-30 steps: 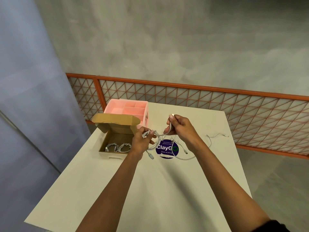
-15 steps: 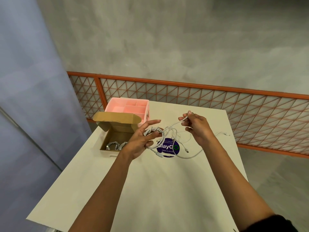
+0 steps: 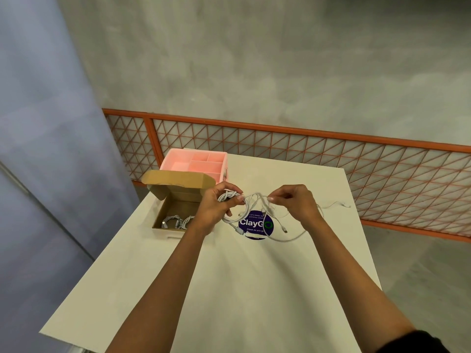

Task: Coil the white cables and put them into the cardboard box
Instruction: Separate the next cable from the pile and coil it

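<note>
My left hand (image 3: 216, 207) grips a partly wound coil of white cable (image 3: 230, 196) above the table, just right of the open cardboard box (image 3: 165, 215). My right hand (image 3: 297, 202) pinches the same cable's loose run a little to the right. Loose loops of white cable (image 3: 275, 234) hang and lie beneath both hands, over a round purple sticker (image 3: 254, 225). One cable tail (image 3: 336, 204) trails off to the right. Coiled white cables (image 3: 178, 221) lie inside the box, whose lid flap stands open at the back.
A pink plastic organiser with compartments (image 3: 198, 161) stands behind the box at the white table's (image 3: 229, 289) far left. An orange lattice railing (image 3: 331, 159) runs behind the table. The table's left edge is just beside the box.
My right hand has swung back in toward the left hand with the cable. My left hand's fingers, spread half a second ago, have closed over the coil.
</note>
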A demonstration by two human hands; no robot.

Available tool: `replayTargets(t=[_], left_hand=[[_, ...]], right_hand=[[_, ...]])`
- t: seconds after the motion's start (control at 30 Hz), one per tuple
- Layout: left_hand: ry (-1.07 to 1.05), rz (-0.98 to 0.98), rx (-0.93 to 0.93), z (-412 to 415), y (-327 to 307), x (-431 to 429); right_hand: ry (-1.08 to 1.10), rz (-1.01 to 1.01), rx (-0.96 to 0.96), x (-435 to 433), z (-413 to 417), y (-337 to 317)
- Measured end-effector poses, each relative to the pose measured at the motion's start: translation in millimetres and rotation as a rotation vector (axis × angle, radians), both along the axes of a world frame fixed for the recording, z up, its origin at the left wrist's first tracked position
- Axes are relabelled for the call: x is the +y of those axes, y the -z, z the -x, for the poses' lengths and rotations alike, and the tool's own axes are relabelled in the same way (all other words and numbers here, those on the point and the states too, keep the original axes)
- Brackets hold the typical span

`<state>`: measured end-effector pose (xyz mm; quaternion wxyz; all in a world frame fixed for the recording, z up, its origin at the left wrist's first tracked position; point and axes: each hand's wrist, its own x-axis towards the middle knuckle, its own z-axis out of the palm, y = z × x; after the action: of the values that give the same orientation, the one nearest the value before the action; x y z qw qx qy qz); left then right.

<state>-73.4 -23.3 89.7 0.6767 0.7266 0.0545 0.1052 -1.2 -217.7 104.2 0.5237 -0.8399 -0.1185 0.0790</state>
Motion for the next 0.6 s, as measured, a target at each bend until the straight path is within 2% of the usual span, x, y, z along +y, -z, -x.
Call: replayTargets(t=[0.13, 0.37, 0.47, 0.6], left_hand=[[0.010, -0.061, -0.010, -1.5, -3.4, -4.5], [0.065, -0.037, -0.008, -1.1, -11.0, -7.0], [0.069, -0.029, -0.009, -1.0, -11.7, -7.4], [0.084, -0.036, -0.016, -1.3, -14.6, -10.3]], right_hand=[[-0.193, 0.166, -0.053, 10.8, 6.2, 6.7], [0.063, 0.082, -0.288, 21.0, 7.6, 8.4], [-0.011, 0.203, -0.420, 19.2, 2.9, 7.6], [-0.124, 0.205, -0.389, 19.9, 4.8, 8.1]])
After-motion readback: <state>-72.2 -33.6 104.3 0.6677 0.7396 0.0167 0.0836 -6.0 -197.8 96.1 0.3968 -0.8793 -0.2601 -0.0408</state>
